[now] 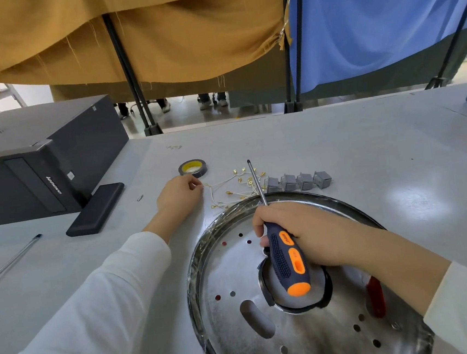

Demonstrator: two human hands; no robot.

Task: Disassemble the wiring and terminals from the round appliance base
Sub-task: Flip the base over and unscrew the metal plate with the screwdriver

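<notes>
Screwdriver (286,253) in your right hand (297,230): your fingers (259,220) were curled round the top of its blue-and-orange handle, the shaft pointing up and away from you and the orange butt end hanging over the large cut-out in the round appliance base (239,313). That metal base lay on the table (366,147) directly beneath your right hand, its rim reaching just past your knuckles. Your left hand (178,195) rested on the table beyond and to the left of the base, fingers loosely curled; its fingertips (196,184) met at the end of a thin white wire, but you could not tell from this view whether they pinched it. Just right of those fingertips lay the loose wiring (236,189) with gold terminals, spread between your two hands and touching the far rim of the base. Right of the screwdriver tip stood a row of four grey switches (298,181). A roll of black tape (193,168) sat just beyond your left fingers. Well left of that hand lay a black computer case (39,155) and a dark flat slab (95,208).
</notes>
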